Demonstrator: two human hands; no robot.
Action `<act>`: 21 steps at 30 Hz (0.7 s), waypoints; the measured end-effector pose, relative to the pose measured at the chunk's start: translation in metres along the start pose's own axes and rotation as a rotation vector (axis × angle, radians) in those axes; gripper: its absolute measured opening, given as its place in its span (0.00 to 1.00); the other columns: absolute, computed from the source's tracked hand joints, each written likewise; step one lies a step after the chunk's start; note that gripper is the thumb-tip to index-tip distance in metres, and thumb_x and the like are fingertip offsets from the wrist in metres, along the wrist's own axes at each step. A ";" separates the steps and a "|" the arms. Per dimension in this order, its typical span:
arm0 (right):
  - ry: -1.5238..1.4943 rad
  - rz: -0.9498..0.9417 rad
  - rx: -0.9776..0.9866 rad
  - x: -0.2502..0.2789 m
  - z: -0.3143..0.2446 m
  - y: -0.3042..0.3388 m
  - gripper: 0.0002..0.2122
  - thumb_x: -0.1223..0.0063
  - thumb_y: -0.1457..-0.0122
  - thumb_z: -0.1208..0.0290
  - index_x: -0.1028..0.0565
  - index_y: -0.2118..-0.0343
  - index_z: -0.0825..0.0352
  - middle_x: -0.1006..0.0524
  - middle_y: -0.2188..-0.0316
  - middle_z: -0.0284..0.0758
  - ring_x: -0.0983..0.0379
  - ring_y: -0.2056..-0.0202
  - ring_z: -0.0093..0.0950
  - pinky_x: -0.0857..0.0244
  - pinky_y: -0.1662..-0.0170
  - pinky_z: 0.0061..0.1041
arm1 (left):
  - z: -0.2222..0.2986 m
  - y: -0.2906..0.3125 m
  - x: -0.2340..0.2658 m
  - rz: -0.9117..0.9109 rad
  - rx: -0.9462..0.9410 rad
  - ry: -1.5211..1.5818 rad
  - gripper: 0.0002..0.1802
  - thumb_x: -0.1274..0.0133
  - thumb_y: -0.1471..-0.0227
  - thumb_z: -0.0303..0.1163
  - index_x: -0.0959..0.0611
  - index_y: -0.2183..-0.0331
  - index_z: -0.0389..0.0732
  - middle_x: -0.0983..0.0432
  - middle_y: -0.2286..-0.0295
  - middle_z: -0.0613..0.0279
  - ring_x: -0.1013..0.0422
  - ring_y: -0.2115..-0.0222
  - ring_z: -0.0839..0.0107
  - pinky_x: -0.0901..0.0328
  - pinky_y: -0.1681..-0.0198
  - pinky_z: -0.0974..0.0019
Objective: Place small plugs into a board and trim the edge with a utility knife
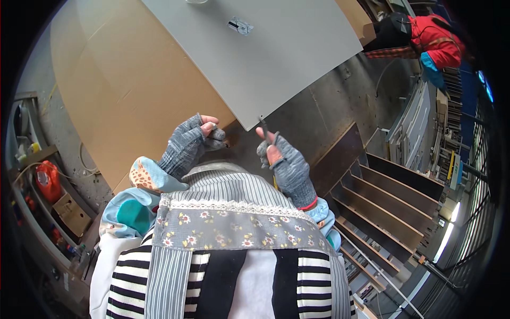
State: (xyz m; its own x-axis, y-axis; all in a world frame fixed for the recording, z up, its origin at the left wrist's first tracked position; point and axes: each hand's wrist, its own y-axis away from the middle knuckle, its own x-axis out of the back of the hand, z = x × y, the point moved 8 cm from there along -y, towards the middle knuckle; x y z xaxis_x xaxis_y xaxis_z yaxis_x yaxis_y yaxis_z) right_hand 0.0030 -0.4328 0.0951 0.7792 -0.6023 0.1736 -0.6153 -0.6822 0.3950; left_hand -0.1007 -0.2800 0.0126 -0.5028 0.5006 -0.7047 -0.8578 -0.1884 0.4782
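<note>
My left hand [186, 146], in a grey knitted glove with bare fingertips, is closed in a pinch just off the near edge of the brown cardboard sheet [127, 80]. Between its thumb and finger shows a small whitish piece [213, 126], too small to name. In a matching glove, my right hand [289, 167] grips a thin dark pointed tool [264, 126]; its exact kind is unclear. The tool's tip points up toward the near corner of a flat grey panel [276, 58]. A small printed label [240, 25] lies on that panel.
At far right, a person in a red jacket [433, 40] bends beside the panel. Dark shelf-like boards [390, 196] stand to my right, near leaning panels [411, 125]. On the left, a rack holds a red-orange container [48, 181] and a cardboard box [71, 212].
</note>
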 end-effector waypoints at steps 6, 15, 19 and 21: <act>0.211 -0.219 0.148 -0.041 0.006 0.006 0.20 0.50 0.43 0.68 0.33 0.49 0.68 0.28 0.63 0.40 0.31 0.60 0.30 0.38 0.55 0.26 | -0.021 0.003 -0.004 -0.073 0.064 0.229 0.13 0.48 0.48 0.36 0.26 0.63 0.39 0.28 0.71 0.62 0.30 0.69 0.73 0.32 0.60 0.64; 0.683 -0.207 0.250 -0.051 0.013 0.008 0.23 0.53 0.43 0.59 0.37 0.45 0.61 0.29 0.65 0.41 0.31 0.62 0.37 0.35 0.59 0.33 | -0.024 0.008 -0.002 -0.084 0.040 0.110 0.12 0.49 0.46 0.38 0.27 0.66 0.40 0.30 0.74 0.64 0.31 0.71 0.73 0.34 0.64 0.67; 0.599 -0.187 0.273 -0.052 0.013 0.014 0.23 0.53 0.43 0.59 0.36 0.46 0.61 0.29 0.65 0.41 0.30 0.62 0.37 0.35 0.59 0.33 | -0.026 0.013 -0.004 -0.092 0.037 0.082 0.13 0.50 0.46 0.39 0.27 0.66 0.40 0.30 0.73 0.65 0.31 0.70 0.74 0.34 0.64 0.69; 0.627 -0.204 0.212 -0.053 0.014 0.014 0.22 0.53 0.43 0.58 0.35 0.47 0.62 0.29 0.65 0.41 0.30 0.62 0.37 0.35 0.59 0.33 | -0.025 0.015 -0.003 -0.081 0.029 0.087 0.12 0.50 0.46 0.38 0.27 0.66 0.39 0.29 0.73 0.65 0.31 0.70 0.75 0.34 0.64 0.70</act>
State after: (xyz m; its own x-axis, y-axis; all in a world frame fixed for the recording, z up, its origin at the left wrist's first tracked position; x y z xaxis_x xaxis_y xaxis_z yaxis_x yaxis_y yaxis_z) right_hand -0.0488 -0.4163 0.0784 0.7645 -0.1438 0.6284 -0.4095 -0.8611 0.3012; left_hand -0.1144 -0.3053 0.0085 -0.4405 0.4374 -0.7840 -0.8932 -0.1255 0.4319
